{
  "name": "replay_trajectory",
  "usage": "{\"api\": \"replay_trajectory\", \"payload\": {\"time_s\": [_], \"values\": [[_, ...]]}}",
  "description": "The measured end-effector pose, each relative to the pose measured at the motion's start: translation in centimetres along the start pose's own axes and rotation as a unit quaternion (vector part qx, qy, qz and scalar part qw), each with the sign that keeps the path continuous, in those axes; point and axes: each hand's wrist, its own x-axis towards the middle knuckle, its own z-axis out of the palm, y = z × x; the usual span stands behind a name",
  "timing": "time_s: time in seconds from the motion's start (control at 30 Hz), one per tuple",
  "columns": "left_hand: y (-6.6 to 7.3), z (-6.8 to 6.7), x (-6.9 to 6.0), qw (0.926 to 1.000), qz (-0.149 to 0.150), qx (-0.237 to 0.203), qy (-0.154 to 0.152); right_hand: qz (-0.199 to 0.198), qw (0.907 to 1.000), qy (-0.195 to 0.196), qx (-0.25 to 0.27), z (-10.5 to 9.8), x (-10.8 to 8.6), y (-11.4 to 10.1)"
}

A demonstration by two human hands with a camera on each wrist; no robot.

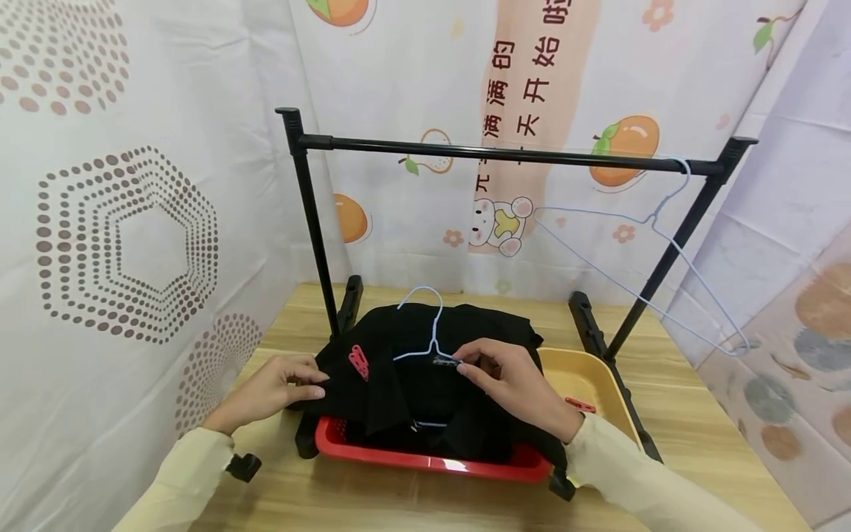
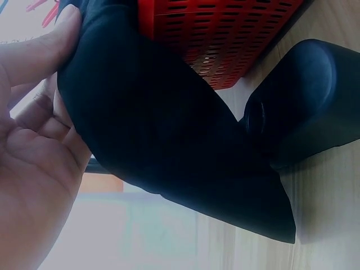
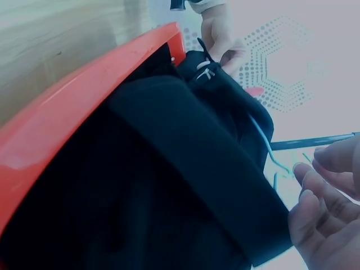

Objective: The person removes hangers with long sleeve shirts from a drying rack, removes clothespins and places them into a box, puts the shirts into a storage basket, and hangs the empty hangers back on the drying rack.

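Note:
A black garment (image 1: 425, 399) lies over a red basket (image 1: 432, 462), with a light blue hanger (image 1: 435, 325) partly inside its neck and the hook sticking up. The left hand (image 1: 282, 384) pinches the garment's left part between thumb and fingers; the left wrist view shows the cloth (image 2: 163, 129) hanging from that hand (image 2: 39, 124). At the neckline, near the label, the right hand (image 1: 508, 373) has its thumb and fingers curled at the hanger's right arm and the collar edge. A red clothespin (image 1: 359, 362) sits on the garment's left side.
Over the basket stands a black rack (image 1: 465, 151), another blue hanger (image 1: 654, 218) hanging at its right end. A yellow tray (image 1: 585, 369) with a red clothespin (image 1: 580, 404) lies at the right. The rack's feet (image 1: 244, 467) stand on the wooden table (image 1: 698, 443).

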Motion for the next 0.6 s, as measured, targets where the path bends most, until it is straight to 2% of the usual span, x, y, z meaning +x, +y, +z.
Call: {"api": "replay_trajectory", "payload": {"time_s": [0.27, 0.6], "values": [[0.2, -0.1, 0.0, 0.9999, 0.001, 0.008, 0.007, -0.024, 0.9995, -0.017, 0.004, 1.2, 1.4, -0.8], [0.3, -0.1, -0.1, 0.9999, 0.004, 0.014, -0.001, -0.043, 0.9982, -0.041, 0.011, 3.3, 2.8, -1.5]]}}
